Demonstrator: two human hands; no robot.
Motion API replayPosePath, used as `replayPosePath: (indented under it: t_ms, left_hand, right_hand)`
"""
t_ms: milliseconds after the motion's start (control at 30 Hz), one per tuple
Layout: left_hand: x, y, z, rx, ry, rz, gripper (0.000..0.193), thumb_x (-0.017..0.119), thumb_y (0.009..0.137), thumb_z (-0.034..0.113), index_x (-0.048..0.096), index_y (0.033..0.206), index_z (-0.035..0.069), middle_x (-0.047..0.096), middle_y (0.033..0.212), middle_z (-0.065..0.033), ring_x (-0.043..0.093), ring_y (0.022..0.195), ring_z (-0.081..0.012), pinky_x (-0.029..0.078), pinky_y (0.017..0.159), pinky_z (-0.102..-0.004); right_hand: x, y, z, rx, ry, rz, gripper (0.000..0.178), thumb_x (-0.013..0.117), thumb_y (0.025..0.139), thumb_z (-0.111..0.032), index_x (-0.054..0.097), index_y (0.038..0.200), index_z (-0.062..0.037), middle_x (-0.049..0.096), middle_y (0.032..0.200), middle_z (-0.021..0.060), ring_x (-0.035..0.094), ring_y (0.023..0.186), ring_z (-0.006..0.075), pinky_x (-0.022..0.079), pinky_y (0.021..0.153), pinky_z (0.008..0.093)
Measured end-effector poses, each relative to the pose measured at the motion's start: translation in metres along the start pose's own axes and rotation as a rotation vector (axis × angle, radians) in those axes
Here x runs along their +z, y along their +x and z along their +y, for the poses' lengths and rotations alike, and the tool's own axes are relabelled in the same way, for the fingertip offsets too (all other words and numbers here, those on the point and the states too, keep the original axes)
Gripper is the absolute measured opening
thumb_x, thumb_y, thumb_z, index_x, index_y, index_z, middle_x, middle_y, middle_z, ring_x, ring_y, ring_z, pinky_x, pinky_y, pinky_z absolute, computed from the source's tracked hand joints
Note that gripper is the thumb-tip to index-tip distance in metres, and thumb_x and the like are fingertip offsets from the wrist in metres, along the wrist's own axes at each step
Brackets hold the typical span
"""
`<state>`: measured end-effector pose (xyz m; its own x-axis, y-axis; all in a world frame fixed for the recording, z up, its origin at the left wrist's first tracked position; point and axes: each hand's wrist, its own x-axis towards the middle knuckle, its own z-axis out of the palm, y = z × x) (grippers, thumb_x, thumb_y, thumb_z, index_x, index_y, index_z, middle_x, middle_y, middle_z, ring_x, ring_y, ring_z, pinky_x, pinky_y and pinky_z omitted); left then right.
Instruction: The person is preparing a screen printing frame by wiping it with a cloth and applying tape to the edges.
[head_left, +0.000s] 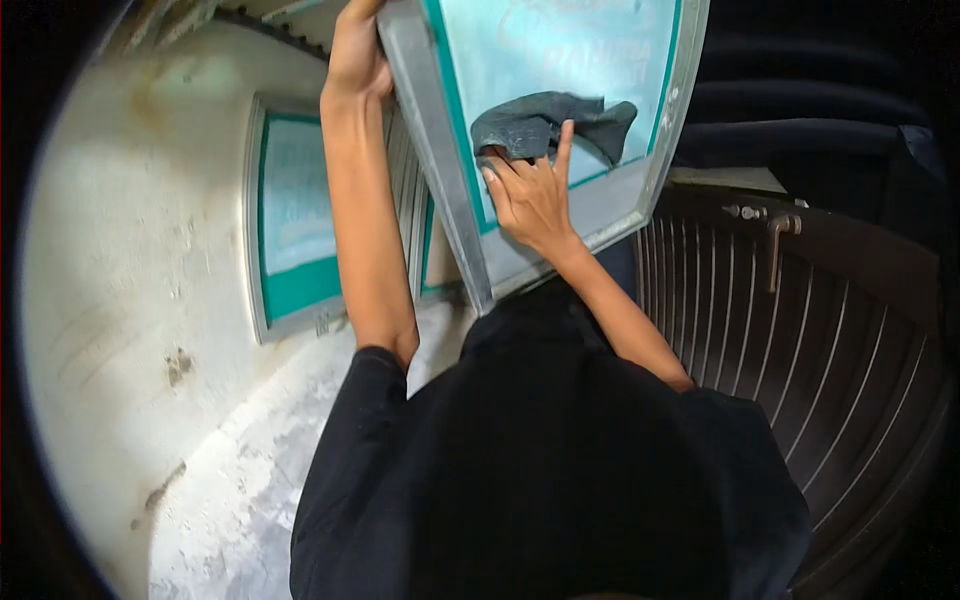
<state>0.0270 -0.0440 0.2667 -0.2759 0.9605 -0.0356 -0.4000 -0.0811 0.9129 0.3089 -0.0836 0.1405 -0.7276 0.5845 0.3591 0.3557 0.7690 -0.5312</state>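
My left hand is raised at the top edge of the view, against the left side of a grey metal framed panel. It grips that side, though its fingertips are cut off or hidden. The panel is tilted and has a pale blue face with a green border and faint lettering. My right hand presses a crumpled dark grey cloth on the lower part of this face. Its fingers are partly tucked under the cloth, while one finger points up over it.
A similar green-bordered framed panel is fixed to the stained off-white wall at left. On the right stands a dark brown barred gate with a metal latch. Worn, patchy white flooring lies at lower left.
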Motion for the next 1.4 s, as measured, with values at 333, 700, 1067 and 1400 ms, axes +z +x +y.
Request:
replayPosePath:
  t_ms: [333,700,1067,1400]
  left_hand:
    - [-0.001,-0.016,-0.03,0.056,-0.053,0.018,0.017,0.067,0.094,0.019,0.071,0.099,0.003,0.071,0.082,-0.0038,0.07,0.069,-0.0148,0.059,0.067,-0.0298]
    - [-0.001,-0.043,-0.055,0.083,-0.024,0.15,0.02,0.069,0.093,0.021,0.069,0.104,0.004,0.071,0.089,-0.0037,0.071,0.076,-0.0143,0.06,0.069,-0.0314]
    - [0.027,-0.027,-0.017,-0.102,-0.148,0.012,0.027,0.069,0.089,0.021,0.068,0.108,0.002,0.07,0.088,-0.0039,0.066,0.073,-0.0144,0.057,0.068,-0.0299]
    - [0.091,-0.151,-0.093,0.071,0.692,0.306,0.043,0.08,0.092,0.037,0.072,0.109,-0.002,0.074,0.094,-0.0055,0.065,0.085,-0.0114,0.053,0.079,-0.0309]
  right_hand:
    - [0.03,-0.046,-0.014,-0.018,0.004,0.096,0.03,0.06,0.099,-0.026,0.076,0.116,-0.0073,0.074,0.11,0.0037,0.062,0.115,0.0339,0.001,0.119,0.0788]
    - [0.04,-0.107,-0.036,0.016,0.007,0.03,0.026,0.058,0.1,-0.024,0.075,0.113,-0.0091,0.072,0.116,0.004,0.059,0.116,0.0346,-0.001,0.118,0.0781]
    - [0.007,-0.048,-0.032,0.057,-0.028,-0.018,0.026,0.055,0.101,-0.022,0.074,0.111,-0.008,0.068,0.121,0.002,0.055,0.123,0.0375,-0.003,0.118,0.0779]
    - [-0.014,-0.068,-0.007,0.037,-0.072,0.01,0.029,0.058,0.101,-0.028,0.071,0.122,-0.0135,0.064,0.123,0.0027,0.057,0.115,0.0438,0.001,0.116,0.0821]
